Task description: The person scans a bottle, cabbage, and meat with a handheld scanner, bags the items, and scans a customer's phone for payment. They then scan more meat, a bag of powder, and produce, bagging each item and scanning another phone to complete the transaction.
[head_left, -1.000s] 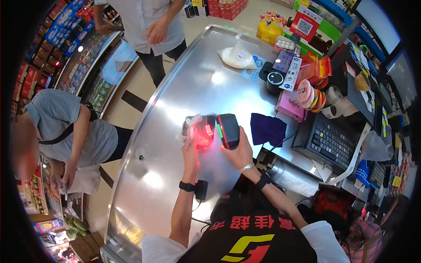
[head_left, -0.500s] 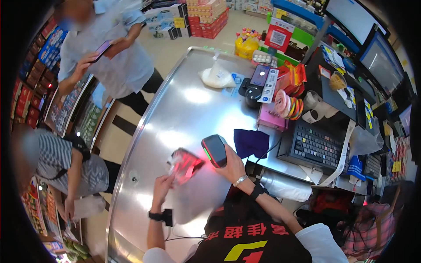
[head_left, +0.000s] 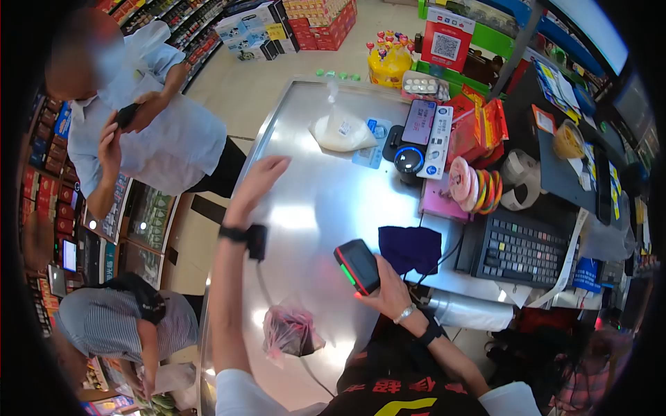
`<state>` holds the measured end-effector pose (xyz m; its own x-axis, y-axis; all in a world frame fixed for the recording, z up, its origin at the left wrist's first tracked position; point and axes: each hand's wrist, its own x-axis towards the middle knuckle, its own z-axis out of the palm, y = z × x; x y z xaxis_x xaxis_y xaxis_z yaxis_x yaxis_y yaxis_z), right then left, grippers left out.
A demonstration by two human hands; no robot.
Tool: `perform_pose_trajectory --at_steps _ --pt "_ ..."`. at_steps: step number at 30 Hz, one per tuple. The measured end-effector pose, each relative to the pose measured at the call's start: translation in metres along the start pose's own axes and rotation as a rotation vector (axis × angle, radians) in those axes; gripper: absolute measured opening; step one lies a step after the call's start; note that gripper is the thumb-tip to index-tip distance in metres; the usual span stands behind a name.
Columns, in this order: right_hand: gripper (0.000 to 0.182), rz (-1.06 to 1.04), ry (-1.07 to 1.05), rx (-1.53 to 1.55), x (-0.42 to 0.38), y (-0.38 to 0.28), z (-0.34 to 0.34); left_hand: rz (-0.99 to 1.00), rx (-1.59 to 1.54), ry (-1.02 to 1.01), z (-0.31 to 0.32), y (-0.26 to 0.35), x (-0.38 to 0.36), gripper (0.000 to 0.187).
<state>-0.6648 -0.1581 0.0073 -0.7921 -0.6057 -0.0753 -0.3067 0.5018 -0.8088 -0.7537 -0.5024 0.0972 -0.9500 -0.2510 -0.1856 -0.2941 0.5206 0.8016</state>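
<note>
My left hand (head_left: pixel 263 182) reaches over the left side of the metal counter with its fingers stretched out, holding nothing. A dark device with a cable sits on that wrist. My right hand (head_left: pixel 390 290) is wrapped round a black barcode scanner (head_left: pixel 358 266) with a red rim and a green light along its edge. Below and between my arms a pinkish clear plastic bag (head_left: pixel 288 330) with something dark inside lies on the counter. Towards the far end, a knotted clear bag of white contents (head_left: pixel 341 130) rests beside a blue card (head_left: pixel 373 144).
A dark purple cloth (head_left: pixel 409 249) lies right of the scanner, near a keyboard (head_left: pixel 522 248). Behind it stand a round black device (head_left: pixel 409 161), candy rolls (head_left: pixel 474 184) and a red QR sign (head_left: pixel 447 41). Two people stand left of the counter (head_left: pixel 295 239).
My left hand has let go of the plastic bag and moved forward over the counter. The bag now lies nearer to me. The scanner stays in my right hand, its face now tilted more into view.
</note>
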Motion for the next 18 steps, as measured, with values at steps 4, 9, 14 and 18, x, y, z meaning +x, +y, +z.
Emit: perform_pose_trajectory --at_steps 4,9,14,18 --pt "0.093 -0.036 -0.105 0.043 0.009 0.008 -0.013 0.108 -0.069 0.172 0.071 -0.020 0.134 0.039" --pt "0.091 -0.051 -0.188 0.089 0.024 0.013 -0.028 -0.046 -0.116 0.244 0.142 -0.021 0.200 0.040" --pt "0.091 -0.013 -0.166 0.161 0.023 0.018 -0.030 -0.164 -0.587 0.111 0.122 -0.023 0.178 0.043" --pt "0.094 0.098 -0.067 0.251 0.024 0.015 -0.029 -0.217 -0.682 0.014 0.093 -0.035 0.123 0.052"
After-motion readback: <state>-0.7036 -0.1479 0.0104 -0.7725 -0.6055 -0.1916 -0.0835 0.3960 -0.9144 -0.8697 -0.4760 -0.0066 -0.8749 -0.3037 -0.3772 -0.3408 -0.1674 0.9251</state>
